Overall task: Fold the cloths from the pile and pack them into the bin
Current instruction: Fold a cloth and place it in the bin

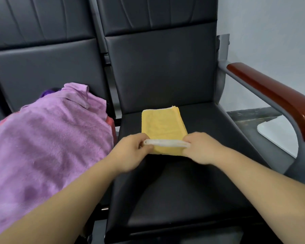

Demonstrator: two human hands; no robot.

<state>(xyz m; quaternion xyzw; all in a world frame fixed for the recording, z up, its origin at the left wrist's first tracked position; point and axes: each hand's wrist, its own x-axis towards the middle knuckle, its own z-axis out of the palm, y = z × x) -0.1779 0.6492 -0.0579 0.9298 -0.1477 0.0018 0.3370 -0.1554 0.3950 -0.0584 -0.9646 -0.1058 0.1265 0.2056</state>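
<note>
Our left hand (136, 150) and right hand (199, 148) each pinch a near corner of the yellow cloth (163, 127) on the chair seat (183, 191); its long axis runs straight away from us, midway between both.

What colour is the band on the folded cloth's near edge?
The band is white, on a yellow cloth; head view.

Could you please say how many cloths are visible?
2 clearly: a yellow cloth on the seat, pinched by left hand and right hand; a purple cloth left of it, more possibly hidden beneath.
</note>
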